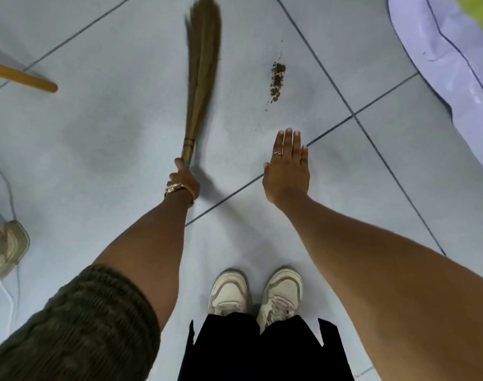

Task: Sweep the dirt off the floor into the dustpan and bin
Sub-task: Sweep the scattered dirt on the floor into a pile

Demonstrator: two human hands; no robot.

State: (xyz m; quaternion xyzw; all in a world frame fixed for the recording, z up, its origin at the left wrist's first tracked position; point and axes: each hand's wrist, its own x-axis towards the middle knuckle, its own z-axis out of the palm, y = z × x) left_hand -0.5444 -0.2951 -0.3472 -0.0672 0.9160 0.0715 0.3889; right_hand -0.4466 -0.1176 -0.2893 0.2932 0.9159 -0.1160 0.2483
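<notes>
A short straw broom points away from me over the pale tiled floor, its bristle end blurred near the top edge. My left hand grips its bound handle at the near end. A small brown pile of dirt lies on the tile to the right of the bristles, with a few loose specks trailing toward me. My right hand hovers flat, palm down and fingers together, just on the near side of the dirt, holding nothing. No dustpan or bin shows in this view.
A wooden stick juts in from the left edge. A beige shoe sits at the left beside a thin cord. Lilac cloth drapes down at the top right. My white sneakers stand at the bottom centre.
</notes>
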